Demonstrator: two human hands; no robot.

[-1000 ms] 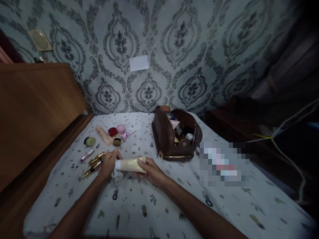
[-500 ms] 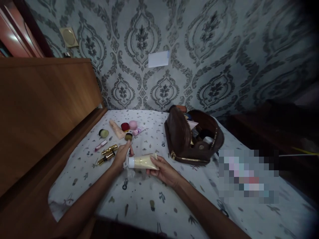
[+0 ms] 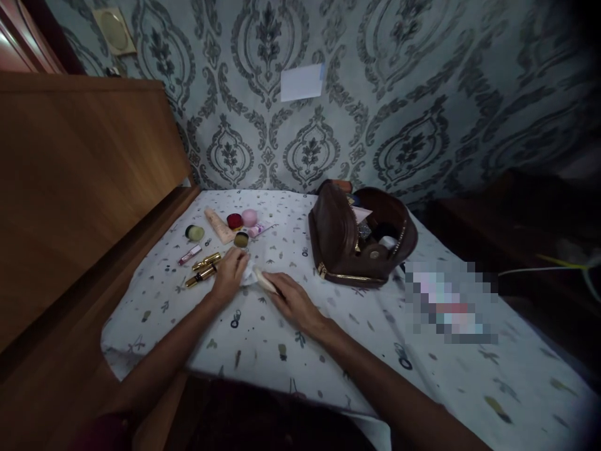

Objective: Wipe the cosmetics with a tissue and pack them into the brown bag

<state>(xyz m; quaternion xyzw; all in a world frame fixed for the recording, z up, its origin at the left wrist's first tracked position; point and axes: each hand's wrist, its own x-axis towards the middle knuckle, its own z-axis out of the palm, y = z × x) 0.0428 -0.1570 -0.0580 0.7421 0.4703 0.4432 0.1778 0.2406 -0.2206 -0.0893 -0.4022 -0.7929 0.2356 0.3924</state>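
Observation:
My right hand [image 3: 297, 303] is closed round a cream-coloured squeeze tube [image 3: 265, 281], now seen nearly end-on and partly covered by the fingers. A crumpled white tissue [image 3: 248, 274] is pinched in my left hand [image 3: 230, 274] and meets the near end of the tube. Just left of that hand lie two gold cosmetic tubes [image 3: 201, 274] and a pink lip gloss [image 3: 190, 255]. Beyond its fingertips stands a small dark-lidded jar [image 3: 241, 239].
Farther back are a peach tube [image 3: 218, 225], a red-lidded jar [image 3: 235, 221], a pink jar [image 3: 249, 218], a small lilac tube [image 3: 259, 230] and a green jar [image 3: 194, 233]. An open brown cosmetic bag [image 3: 335, 232] stands right. A wooden cabinet [image 3: 84, 144] borders the left.
My right hand has turned the tube from side-on to nearly end-on and rolled over it, knuckles up. The tissue in my left hand now touches it. The view has tilted downward.

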